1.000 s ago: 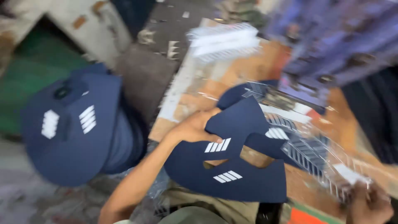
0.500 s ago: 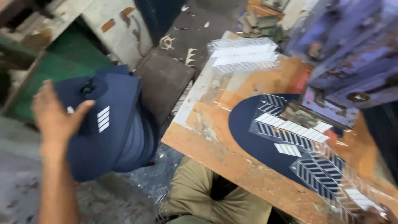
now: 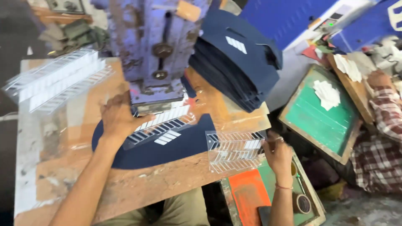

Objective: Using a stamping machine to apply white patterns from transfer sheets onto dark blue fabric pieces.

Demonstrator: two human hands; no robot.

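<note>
A dark blue fabric piece (image 3: 167,148) with white stripe marks lies on the wooden table (image 3: 54,167) under a blue press machine (image 3: 155,46). My left hand (image 3: 117,119) rests flat on the fabric and on a clear stripe sheet (image 3: 161,123) in front of the press, fingers spread. My right hand (image 3: 277,152) pinches the right edge of a second clear sheet (image 3: 234,150) of white stripes at the table's right edge.
A stack of dark blue fabric pieces (image 3: 236,62) sits right of the press. Clear stripe sheets (image 3: 58,79) lie at the table's far left. Green framed screens (image 3: 324,117) lean to the right, where another person in a checked shirt (image 3: 385,138) sits. An orange and green tray (image 3: 255,196) lies below.
The view swung from the left floor pile back to the table. My left hand left the dark blue pile at the left and now presses on the fabric by the press.
</note>
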